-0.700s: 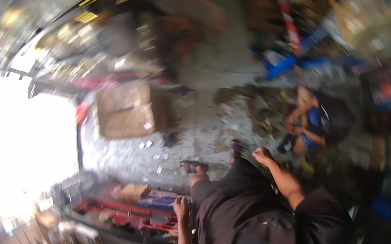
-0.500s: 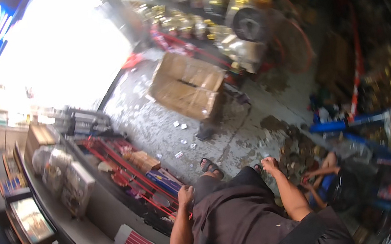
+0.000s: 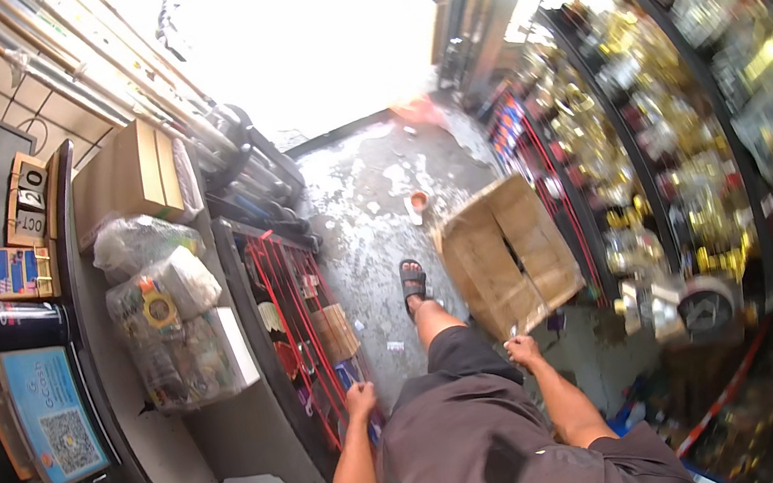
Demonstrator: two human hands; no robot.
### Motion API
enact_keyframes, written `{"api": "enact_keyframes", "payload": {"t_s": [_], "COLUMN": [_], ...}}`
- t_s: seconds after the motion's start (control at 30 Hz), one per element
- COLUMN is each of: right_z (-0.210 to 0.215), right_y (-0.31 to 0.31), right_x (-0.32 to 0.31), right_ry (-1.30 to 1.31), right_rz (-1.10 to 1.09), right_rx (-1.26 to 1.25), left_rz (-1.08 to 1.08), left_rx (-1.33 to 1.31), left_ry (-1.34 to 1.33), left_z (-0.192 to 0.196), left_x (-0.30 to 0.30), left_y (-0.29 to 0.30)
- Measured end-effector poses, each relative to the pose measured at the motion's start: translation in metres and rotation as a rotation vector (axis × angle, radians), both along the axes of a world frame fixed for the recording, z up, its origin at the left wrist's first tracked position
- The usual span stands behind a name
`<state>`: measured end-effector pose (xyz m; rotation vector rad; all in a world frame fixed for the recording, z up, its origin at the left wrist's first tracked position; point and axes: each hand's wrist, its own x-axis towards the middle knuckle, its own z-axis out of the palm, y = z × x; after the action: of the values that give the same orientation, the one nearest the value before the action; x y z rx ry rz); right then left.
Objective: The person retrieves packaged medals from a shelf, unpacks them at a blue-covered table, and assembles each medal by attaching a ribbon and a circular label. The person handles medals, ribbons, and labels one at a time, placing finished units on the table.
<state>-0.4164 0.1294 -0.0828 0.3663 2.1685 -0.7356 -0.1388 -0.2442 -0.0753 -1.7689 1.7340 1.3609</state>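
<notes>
Footwork: looked mid-stride, sandal (image 3: 414, 282) forward
Left hand (image 3: 360, 400): was loosely curled beside the red rack (image 3: 300, 304)
Right hand (image 3: 524, 351): curled too, couldn't tell if it held anything
Cardboard box (image 3: 481, 272): sat right, just beyond that hand
Any grab: would've needed uncurling first

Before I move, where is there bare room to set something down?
Floor beyond the sandalled foot, between the left red rack and the carton, though scraps and a small orange item lie there. A strip of grey counter shows this side of the bagged goods. Crowded: the shelves at right, packed, and the rack beside the left hand.
</notes>
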Motion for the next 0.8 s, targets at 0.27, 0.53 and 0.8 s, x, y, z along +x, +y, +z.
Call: {"api": "enact_keyframes", "payload": {"t_s": [0.27,0.53,0.8], "right_z": [0.005,0.08,0.051], "right_y": [-0.216,-0.463,-0.461], "right_x": [-0.272,-0.536,-0.572], "right_ry": [0.173,0.26,0.167], "right_rz": [0.212,-0.013,0.131], "right_rx": [-0.112,-0.591,0.154], "left_rz": [-0.179,0.04,-0.506], "left_rx": [-0.169,-0.187,-0.173], "left_ry": [-0.083,0.221,-0.047], "left_z": [0.068,0.04,0.034], "left_x": [-0.131,-0.382,-0.593], "left_y": [-0.144,-0.319,-0.508]}}
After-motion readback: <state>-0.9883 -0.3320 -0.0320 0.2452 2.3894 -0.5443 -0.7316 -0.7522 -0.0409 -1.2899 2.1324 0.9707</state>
